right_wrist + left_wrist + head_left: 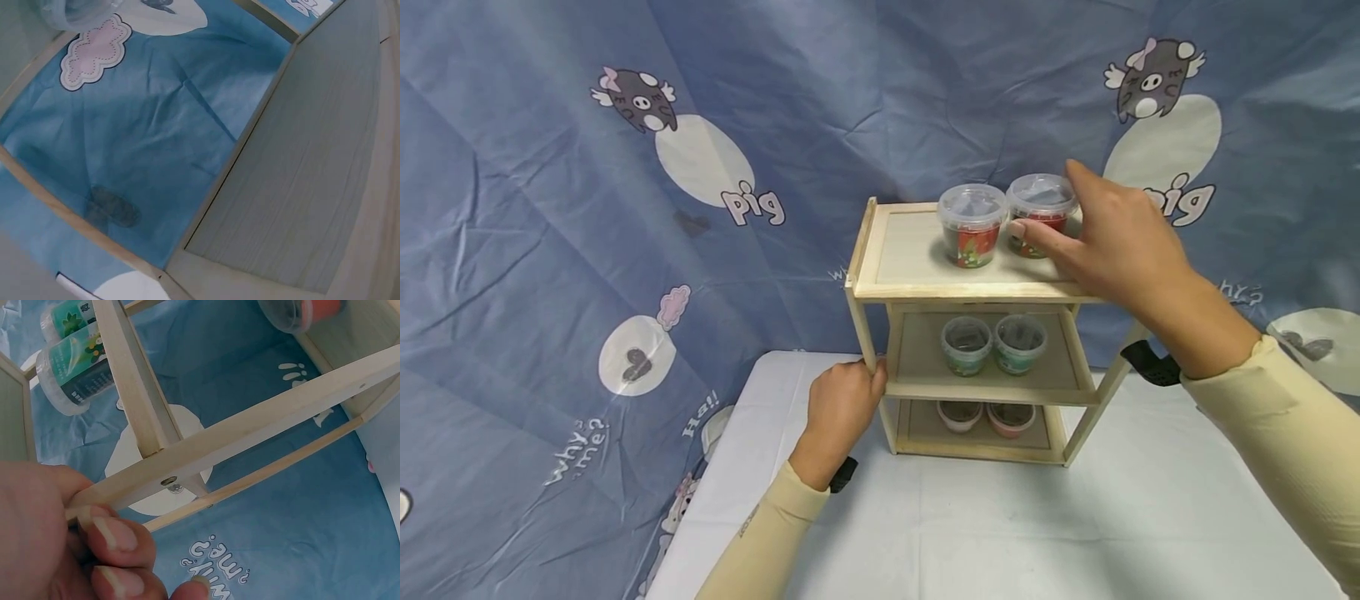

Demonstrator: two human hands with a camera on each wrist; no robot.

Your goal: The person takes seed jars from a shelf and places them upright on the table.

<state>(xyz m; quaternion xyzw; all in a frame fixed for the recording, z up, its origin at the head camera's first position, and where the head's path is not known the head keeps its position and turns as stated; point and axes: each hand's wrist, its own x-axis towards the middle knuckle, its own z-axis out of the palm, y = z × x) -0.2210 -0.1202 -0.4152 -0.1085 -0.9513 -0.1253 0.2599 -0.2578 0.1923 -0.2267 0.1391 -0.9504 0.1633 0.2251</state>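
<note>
The shelf [904, 250] is cream, the backdrop [827, 117] pig-patterned blue.

Wooden shelf [973, 291] common to all: downward head view, close wrist views

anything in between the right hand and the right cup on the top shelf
Nothing visible stands between the right hand and the top right cup; the top left cup stands beside it, not between them.
</note>
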